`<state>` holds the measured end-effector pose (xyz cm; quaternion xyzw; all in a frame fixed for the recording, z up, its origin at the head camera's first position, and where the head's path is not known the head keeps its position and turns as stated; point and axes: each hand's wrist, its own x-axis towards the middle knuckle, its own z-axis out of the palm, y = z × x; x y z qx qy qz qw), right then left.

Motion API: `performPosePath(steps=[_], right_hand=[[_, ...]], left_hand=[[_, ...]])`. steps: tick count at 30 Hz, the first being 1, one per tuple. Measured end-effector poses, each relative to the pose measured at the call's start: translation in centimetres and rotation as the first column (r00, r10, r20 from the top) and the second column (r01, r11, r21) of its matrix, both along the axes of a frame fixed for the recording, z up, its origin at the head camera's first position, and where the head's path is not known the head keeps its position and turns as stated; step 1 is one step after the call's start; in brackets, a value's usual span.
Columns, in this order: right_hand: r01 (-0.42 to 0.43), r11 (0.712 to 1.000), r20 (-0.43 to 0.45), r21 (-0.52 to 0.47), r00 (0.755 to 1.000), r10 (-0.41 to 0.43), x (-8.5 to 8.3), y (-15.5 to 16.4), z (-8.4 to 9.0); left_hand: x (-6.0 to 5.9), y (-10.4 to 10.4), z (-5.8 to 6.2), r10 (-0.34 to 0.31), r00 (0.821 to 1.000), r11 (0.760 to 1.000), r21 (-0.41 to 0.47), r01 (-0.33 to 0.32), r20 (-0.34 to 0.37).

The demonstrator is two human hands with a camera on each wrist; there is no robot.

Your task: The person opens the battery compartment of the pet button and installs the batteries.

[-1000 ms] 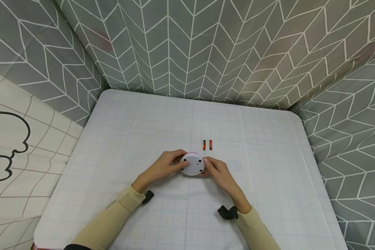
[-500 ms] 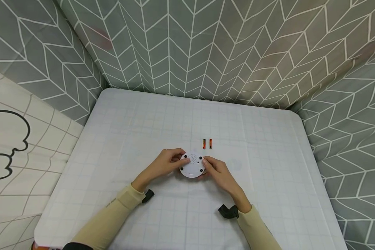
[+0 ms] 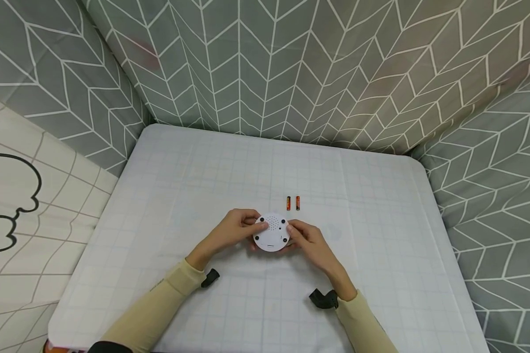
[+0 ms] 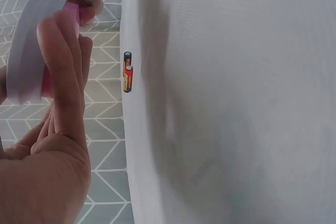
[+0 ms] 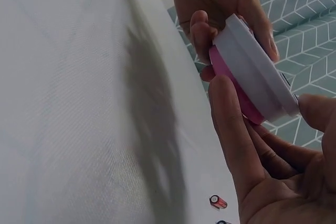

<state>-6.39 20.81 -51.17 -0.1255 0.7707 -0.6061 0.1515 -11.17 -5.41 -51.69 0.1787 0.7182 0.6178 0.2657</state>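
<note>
The place looks like a small recording booth: grey chevron-patterned cloth (image 3: pixel 291 73) hangs on all sides of a worktop (image 3: pixel 181 171) covered with a white gridded sheet.

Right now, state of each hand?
Left hand: holds the round device, fingers curled on its rim.
Right hand: holds the same device from the other side.
</note>
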Motion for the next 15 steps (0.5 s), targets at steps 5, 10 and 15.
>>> performPosePath(steps=[5, 10, 15], right_hand=[[0.113, 0.985, -0.137, 0.128, 0.986, -0.096, 0.4, -0.4, 0.1], [0.166, 0.973, -0.299, 0.158, 0.947, -0.113, 0.9, -0.9, 0.4], [0.178, 0.971, -0.428, 0.162, 0.899, -0.093, 1.0, -1.2, 0.3]], left_hand=[[0.0, -0.1, 0.1, 0.001, 0.999, 1.0, 0.028, -0.002, 0.047], [0.0, -0.1, -0.1, 0.013, 0.999, 1.0, 0.014, -0.013, 0.035], [0.0, 0.0, -0.2, 0.03, 0.999, 1.0, -0.003, -0.029, 0.042]])
